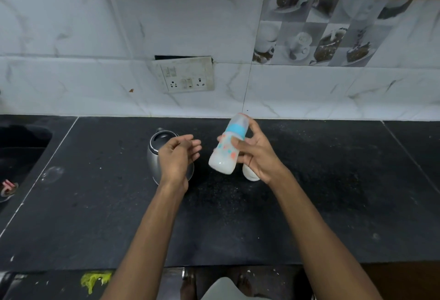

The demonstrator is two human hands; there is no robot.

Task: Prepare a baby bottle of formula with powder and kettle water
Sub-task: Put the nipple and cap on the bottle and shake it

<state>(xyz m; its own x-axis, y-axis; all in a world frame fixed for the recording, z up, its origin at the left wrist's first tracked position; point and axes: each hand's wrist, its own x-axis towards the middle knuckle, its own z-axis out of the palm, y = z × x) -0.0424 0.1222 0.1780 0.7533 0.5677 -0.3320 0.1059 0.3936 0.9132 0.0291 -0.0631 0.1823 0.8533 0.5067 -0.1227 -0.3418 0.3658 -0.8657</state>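
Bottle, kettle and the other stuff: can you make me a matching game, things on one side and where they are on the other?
Things:
1. bottle
2. kettle
3. socket plate
4. sink

Places:
A. on the tiled wall
B. set into the counter at the far left
C. tilted in the right hand
D. standing on the counter behind the left hand

Pairs: 1-C, 2-D, 3-A, 4-B
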